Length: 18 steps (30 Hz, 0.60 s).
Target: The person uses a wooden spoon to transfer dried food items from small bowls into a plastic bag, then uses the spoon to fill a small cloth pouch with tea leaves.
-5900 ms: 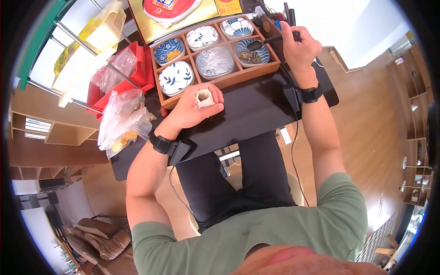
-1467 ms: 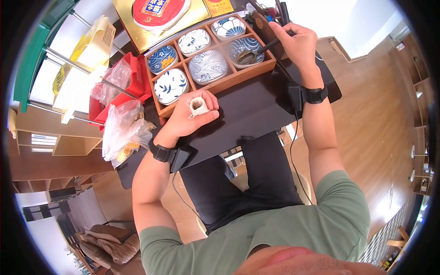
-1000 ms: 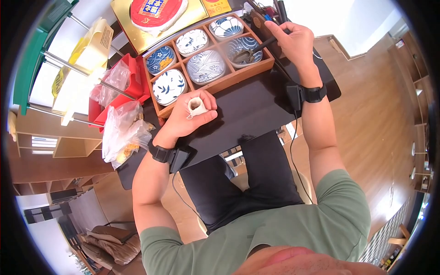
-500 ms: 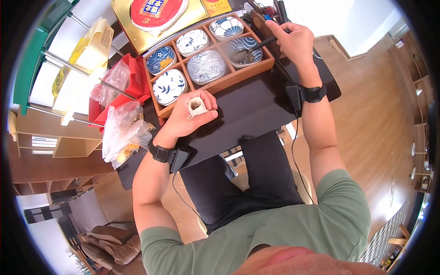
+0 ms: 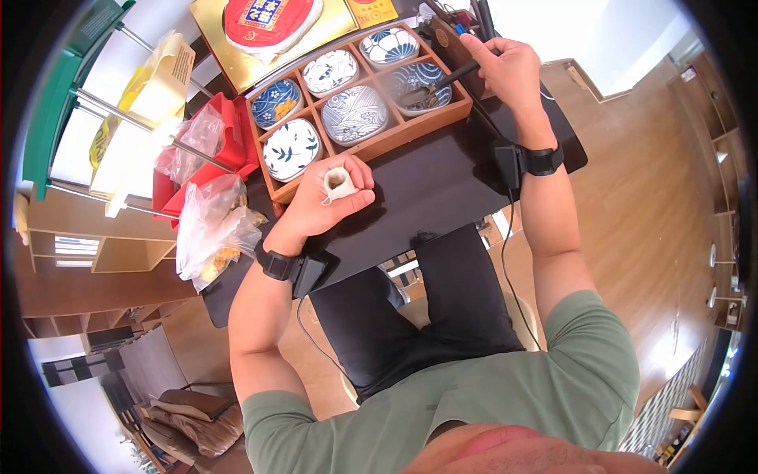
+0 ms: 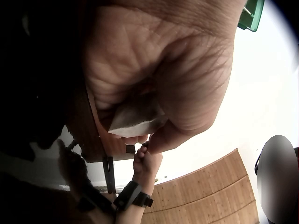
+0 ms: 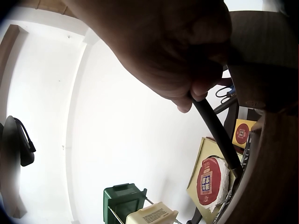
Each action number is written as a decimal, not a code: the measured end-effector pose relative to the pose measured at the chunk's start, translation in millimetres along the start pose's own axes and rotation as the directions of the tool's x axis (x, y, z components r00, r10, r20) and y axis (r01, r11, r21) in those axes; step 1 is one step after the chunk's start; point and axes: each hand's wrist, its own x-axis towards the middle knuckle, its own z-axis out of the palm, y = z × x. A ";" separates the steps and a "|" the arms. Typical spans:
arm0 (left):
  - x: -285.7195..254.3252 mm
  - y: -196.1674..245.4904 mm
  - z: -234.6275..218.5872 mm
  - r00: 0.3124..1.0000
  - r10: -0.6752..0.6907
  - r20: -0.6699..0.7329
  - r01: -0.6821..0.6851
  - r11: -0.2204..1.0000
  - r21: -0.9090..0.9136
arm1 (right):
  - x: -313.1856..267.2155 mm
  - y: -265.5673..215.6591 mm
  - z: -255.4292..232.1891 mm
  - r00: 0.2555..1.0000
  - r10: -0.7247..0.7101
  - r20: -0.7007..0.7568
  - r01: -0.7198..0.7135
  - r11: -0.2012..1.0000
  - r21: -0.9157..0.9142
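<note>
In the head view my left hand (image 5: 316, 204) holds a small cream cloth pouch (image 5: 339, 186), its mouth open upward and a string hanging from it. The pouch's pale edge (image 6: 138, 127) shows under the curled fingers in the left wrist view. My right hand (image 5: 512, 75) grips the black handle of a spoon (image 5: 458, 76). The spoon's head lies inside a blue wave-patterned bowl (image 5: 416, 75), among dark dried bits. That bowl sits in the near right compartment of a wooden divided box (image 5: 379, 146). The right wrist view shows the handle (image 7: 216, 133) slanting down from my fingers.
Several patterned bowls, one a leaf-patterned bowl (image 5: 290, 150), fill the other compartments. Behind stands a gold box (image 5: 213, 31) with a red round package (image 5: 272, 24). A red bin (image 5: 237, 134) and plastic bag (image 5: 213, 229) lie left on the dark table (image 5: 418, 186).
Since the oldest frame, the spoon's head has moved lower and leftward within the wave-patterned bowl. Over the last second it shifts only slightly there. The left hand keeps the pouch in place.
</note>
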 end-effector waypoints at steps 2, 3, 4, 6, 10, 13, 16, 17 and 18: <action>0.2 -0.2 -0.2 1.000 0.001 0.001 -0.001 1.000 -0.005 | 2.1 2.0 -0.6 1.000 0.019 0.012 -0.019 1.000 -0.024; 0.1 -0.2 -0.3 1.000 0.001 0.001 -0.001 1.000 -0.002 | 2.6 3.2 -1.3 1.000 0.018 0.013 -0.018 1.000 -0.023; -0.2 -0.2 -0.4 1.000 0.001 0.000 -0.001 1.000 0.000 | 2.9 4.6 -2.1 1.000 0.014 0.016 -0.013 0.998 -0.062; -0.6 0.1 -0.8 1.000 -0.002 0.000 0.002 1.000 0.000 | 2.6 2.7 -2.8 1.000 0.007 0.021 -0.005 0.995 -0.100; -0.9 1.1 -0.8 1.000 -0.005 -0.005 0.005 1.000 0.016 | 2.2 -2.4 -5.5 0.996 0.077 0.040 -0.073 0.993 -0.091; -0.9 0.4 -1.0 1.000 -0.006 -0.003 0.006 1.000 0.004 | 3.9 0.7 -6.1 0.998 0.064 0.026 -0.061 0.994 -0.086; -0.8 1.1 -0.8 1.000 -0.004 -0.008 0.004 1.000 0.010 | 3.0 -3.4 -6.5 0.996 0.081 0.037 -0.078 0.995 -0.066; -0.6 0.9 -0.6 1.000 -0.004 -0.010 0.004 1.000 0.009 | 2.0 -5.6 -7.0 0.993 0.103 0.051 -0.100 0.993 -0.061; -0.4 0.5 -0.2 1.000 0.016 -0.005 -0.015 1.000 0.022 | 1.1 -6.9 -7.0 0.993 0.103 0.052 -0.099 0.993 -0.061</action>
